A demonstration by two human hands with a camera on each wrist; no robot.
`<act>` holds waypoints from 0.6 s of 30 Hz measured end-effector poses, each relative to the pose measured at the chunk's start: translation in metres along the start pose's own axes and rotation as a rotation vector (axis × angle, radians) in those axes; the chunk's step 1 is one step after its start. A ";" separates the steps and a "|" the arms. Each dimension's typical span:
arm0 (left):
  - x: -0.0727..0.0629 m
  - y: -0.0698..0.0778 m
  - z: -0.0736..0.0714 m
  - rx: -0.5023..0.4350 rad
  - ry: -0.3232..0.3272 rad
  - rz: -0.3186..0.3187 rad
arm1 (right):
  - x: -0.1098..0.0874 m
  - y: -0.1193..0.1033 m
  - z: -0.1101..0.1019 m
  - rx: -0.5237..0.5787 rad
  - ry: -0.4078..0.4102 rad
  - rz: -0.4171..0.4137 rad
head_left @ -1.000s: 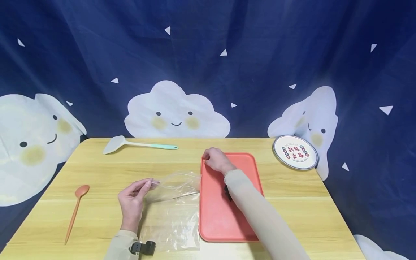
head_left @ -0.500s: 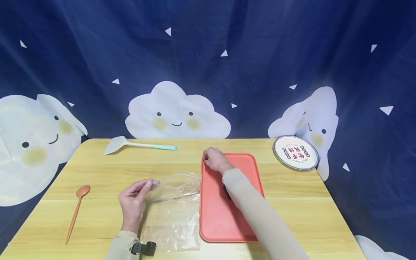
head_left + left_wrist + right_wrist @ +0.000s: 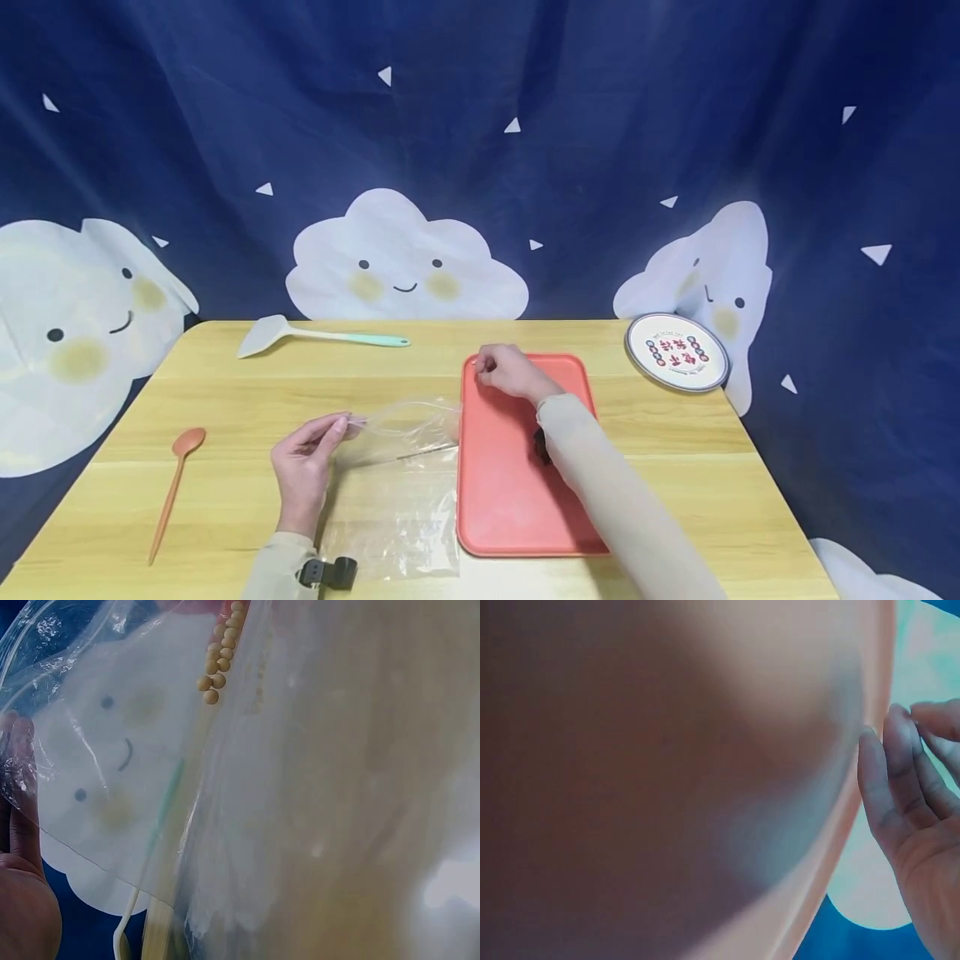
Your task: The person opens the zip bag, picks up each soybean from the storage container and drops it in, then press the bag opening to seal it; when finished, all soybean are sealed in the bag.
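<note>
A clear zip bag [image 3: 397, 500] lies on the wooden table, its mouth gaping at the far end. My left hand [image 3: 309, 467] pinches the left corner of that mouth between thumb and fingers. The bag's right side lies against a red tray [image 3: 510, 508]. Over the tray's far left corner is my right hand [image 3: 513, 372], fingers loosely bent, with nothing visible between thumb and fingertips. In the left wrist view, small round tan beads [image 3: 221, 656] show through the plastic; whether they lie inside the bag, I cannot tell.
A spatula [image 3: 322, 333] with a mint handle lies along the far edge. An orange spoon [image 3: 178, 492] is at the left. A round patterned plate [image 3: 677, 352] sits at the far right corner. Behind the table hangs a blue cloud-print curtain [image 3: 570, 150].
My right hand has shifted slightly right, off the tray's far left corner rim and over the tray. My left hand stays at the bag's mouth.
</note>
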State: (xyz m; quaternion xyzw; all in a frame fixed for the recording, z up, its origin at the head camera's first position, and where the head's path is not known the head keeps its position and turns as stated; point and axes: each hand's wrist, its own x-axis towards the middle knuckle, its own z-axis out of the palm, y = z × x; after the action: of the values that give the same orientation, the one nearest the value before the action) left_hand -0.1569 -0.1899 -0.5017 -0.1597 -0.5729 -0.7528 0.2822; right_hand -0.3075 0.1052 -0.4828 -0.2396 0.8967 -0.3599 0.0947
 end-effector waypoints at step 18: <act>0.001 -0.002 0.001 0.002 -0.011 0.000 | -0.038 -0.078 -0.029 0.084 -0.015 -0.211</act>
State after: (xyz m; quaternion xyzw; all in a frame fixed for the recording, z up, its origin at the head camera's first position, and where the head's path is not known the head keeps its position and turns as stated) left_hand -0.1595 -0.1886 -0.5021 -0.1635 -0.5751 -0.7514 0.2791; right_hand -0.2563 0.0924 -0.4080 -0.3313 0.8498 -0.4034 0.0729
